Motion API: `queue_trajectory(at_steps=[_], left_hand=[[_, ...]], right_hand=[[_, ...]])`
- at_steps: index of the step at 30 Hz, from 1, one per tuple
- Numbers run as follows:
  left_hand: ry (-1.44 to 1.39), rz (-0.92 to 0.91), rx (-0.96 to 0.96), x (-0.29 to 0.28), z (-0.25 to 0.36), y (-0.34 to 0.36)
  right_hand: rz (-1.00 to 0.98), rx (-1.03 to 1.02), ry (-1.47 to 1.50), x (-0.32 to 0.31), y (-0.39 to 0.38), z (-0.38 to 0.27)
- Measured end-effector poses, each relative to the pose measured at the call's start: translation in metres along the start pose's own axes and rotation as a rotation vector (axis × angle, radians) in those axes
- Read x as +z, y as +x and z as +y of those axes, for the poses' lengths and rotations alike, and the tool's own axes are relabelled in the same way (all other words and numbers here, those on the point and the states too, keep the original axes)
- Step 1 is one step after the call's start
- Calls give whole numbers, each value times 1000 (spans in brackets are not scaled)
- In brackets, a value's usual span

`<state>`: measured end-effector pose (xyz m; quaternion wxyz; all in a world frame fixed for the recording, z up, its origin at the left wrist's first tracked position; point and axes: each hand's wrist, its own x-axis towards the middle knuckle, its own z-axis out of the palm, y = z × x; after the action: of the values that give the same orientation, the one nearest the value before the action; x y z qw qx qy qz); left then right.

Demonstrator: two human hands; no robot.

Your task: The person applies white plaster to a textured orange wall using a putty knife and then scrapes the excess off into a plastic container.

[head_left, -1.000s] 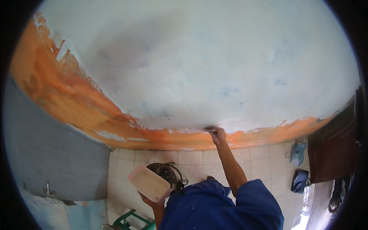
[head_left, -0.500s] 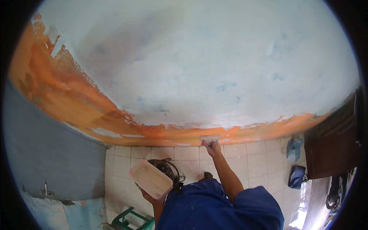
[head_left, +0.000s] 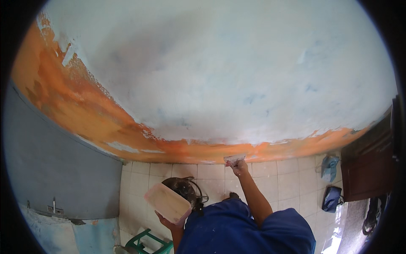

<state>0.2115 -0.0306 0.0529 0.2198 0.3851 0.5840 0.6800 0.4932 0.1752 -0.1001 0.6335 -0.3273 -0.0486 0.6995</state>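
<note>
My right hand [head_left: 240,168] grips a flat spreading blade [head_left: 233,158] smeared with pale material, held out at the lower orange band [head_left: 190,153] of the wall ahead; whether it touches is unclear. Above that band the wall [head_left: 237,76] is white with bluish patches, its lower border ragged. My left hand [head_left: 164,219] holds a pink-rimmed rectangular tub [head_left: 168,201] with pale cream stuff in it, low on the left beside my blue-clad body. Its fingers show partly under the tub.
A dark round object [head_left: 179,186] with a hose lies on the tiled floor [head_left: 258,182]. Around me are a grey wall [head_left: 59,161], a green stool [head_left: 148,240], a light-blue bag [head_left: 329,169], a dark-blue object [head_left: 332,199] and a brown wooden door or cabinet [head_left: 363,169].
My right hand and blade have dropped from the white area's lower edge down onto the orange band, the blade turning face up. My left hand still holds the tub.
</note>
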Motion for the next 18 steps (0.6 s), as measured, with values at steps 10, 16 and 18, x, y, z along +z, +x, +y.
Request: queue_trajectory(at_steps=[10,16,18], left_hand=[[-138,-42,-135,33,42,14],[-308,51,-292,44,55,12],[-467,91,-429,47,66,15]], right_hand=[[-24,-99,43,75,55,-51],[30,-54,167,88,-28,-42],[98,-45,128,65,-33,-19]])
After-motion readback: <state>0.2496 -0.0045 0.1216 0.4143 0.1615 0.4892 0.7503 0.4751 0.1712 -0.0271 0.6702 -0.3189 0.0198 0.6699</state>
